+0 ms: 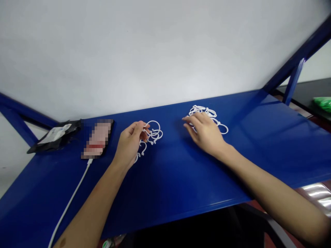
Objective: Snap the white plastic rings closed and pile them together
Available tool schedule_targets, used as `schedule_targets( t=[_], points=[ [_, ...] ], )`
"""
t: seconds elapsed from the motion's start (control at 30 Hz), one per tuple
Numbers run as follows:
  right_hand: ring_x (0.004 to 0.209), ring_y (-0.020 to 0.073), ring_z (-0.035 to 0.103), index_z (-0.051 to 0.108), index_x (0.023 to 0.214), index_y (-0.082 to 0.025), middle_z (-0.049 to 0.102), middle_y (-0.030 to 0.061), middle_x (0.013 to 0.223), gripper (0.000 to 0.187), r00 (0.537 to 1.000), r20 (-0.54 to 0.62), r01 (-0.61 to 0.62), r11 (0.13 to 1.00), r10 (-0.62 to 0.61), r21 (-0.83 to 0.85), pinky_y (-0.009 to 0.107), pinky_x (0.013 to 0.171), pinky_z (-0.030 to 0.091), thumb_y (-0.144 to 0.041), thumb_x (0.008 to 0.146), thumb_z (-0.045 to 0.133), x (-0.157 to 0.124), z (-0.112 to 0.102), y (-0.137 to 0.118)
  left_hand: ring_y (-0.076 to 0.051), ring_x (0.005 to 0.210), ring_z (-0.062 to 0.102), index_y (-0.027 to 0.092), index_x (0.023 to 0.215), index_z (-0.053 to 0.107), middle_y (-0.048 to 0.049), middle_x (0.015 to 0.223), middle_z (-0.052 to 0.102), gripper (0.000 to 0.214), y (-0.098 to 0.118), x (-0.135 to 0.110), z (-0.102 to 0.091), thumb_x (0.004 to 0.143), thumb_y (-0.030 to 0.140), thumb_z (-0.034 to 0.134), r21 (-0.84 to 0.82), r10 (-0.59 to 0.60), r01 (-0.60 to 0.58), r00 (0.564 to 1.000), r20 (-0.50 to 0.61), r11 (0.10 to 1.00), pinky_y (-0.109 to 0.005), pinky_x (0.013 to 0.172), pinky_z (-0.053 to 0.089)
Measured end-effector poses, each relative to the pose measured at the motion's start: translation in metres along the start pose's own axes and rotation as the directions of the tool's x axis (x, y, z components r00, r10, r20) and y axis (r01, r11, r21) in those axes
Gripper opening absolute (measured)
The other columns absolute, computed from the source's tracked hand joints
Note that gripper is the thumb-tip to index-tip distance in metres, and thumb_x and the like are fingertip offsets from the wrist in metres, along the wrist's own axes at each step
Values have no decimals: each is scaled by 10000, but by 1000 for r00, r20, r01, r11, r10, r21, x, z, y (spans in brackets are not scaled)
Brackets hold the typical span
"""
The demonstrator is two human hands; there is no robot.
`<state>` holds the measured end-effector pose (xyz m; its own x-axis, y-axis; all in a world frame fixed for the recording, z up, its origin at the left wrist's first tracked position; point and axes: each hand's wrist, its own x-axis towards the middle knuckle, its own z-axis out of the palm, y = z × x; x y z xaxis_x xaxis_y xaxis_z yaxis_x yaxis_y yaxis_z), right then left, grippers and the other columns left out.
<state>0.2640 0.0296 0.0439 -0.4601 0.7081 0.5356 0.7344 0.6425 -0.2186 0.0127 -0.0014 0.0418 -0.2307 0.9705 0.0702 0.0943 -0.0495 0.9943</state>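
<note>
White ring [153, 121] juts from pinching left hand [128, 142] — right hand [205, 131] (grip unclear) overlaps other rings [198, 109].

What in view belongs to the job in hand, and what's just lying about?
In the job:
- white loops at the left, pinched in the left hand
- white loops at the right, partly under the right hand

Lying about:
- phone
- cable, plugged into it
- black packet
- green packet, far right
</note>
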Motion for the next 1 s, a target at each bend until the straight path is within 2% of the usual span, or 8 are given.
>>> schedule_targets(
  t=[0.07, 0.17, 0.27, 0.37, 0.47, 0.57, 0.67, 1.0],
  points=[
    [1026, 260, 592, 570, 1277, -145, 638, 150, 1137, 329, 998, 39, 41, 980, -50, 194, 422, 893, 502, -313, 1020, 449, -5, 7, -15, -107, 603, 527, 187, 835, 687, -15, 725, 615, 325, 2, -4, 2, 926, 478, 574, 78, 19, -22, 999, 42, 997, -233, 569, 437],
    [1005, 217, 618, 464, 1378, -171, 606, 138, 1219, 414, 992, 109, 9, 899, -63, 437, 381, 863, 531, -364, 1013, 489, -12, 14, -30, -113, 610, 535, 200, 866, 685, -2, 704, 611, 356, 6, -12, 6, 932, 527, 559, 205, 34, -77, 978, 204, 976, -234, 579, 432],
    [809, 160, 636, 511, 1283, -185, 660, 70, 1025, 329, 982, 179, -51, 830, -59, 556, 309, 727, 528, -359, 1004, 514, -15, 16, -35, -119, 630, 548, 204, 832, 674, 4, 698, 608, 385, 7, -18, 10, 938, 549, 541, 254, 43, -136, 940, 339, 958, -242, 615, 444],
    [648, 116, 599, 558, 1155, -181, 641, 3, 815, 212, 979, 202, -102, 795, -27, 598, 249, 605, 469, -320, 1003, 509, -16, 16, -35, -124, 634, 553, 202, 818, 677, 3, 677, 598, 402, 5, -22, 13, 931, 564, 544, 244, 24, -126, 923, 384, 962, -247, 622, 456],
    [562, 91, 558, 561, 1119, -178, 607, -32, 714, 184, 979, 198, -164, 760, 48, 629, 228, 563, 436, -306, 1008, 491, -16, 17, -35, -119, 641, 559, 203, 909, 699, -4, 724, 623, 379, 4, -23, 14, 902, 567, 592, 137, 14, -80, 904, 428, 987, -246, 634, 476],
    [523, 82, 537, 566, 1118, -180, 608, -43, 678, 186, 979, 182, -185, 745, 87, 640, 223, 555, 427, -311, 1007, 495, -16, 18, -35, -110, 669, 573, 213, 962, 702, -7, 811, 660, 317, 5, -23, 14, 844, 507, 699, 66, 20, -54, 898, 440, 996, -234, 648, 484],
    [511, 82, 531, 585, 1084, -183, 607, -46, 653, 171, 979, 183, -184, 745, 84, 641, 220, 545, 415, -311, 1004, 505, -16, 18, -36, -116, 714, 598, 217, 928, 706, -8, 847, 679, 251, 6, -23, 14, 809, 432, 757, 77, 40, -77, 917, 396, 994, -228, 660, 486],
    [626, 95, 596, 585, 954, -179, 671, 8, 782, 160, 982, 169, -43, 764, -87, 644, 216, 606, 440, -272, 1024, 476, -18, 14, -35, -124, 710, 603, 234, 798, 709, 18, 779, 691, 103, -5, -21, 13, 816, 322, 761, 144, 165, -225, 926, 339, 964, -257, 690, 472]
  ],
)
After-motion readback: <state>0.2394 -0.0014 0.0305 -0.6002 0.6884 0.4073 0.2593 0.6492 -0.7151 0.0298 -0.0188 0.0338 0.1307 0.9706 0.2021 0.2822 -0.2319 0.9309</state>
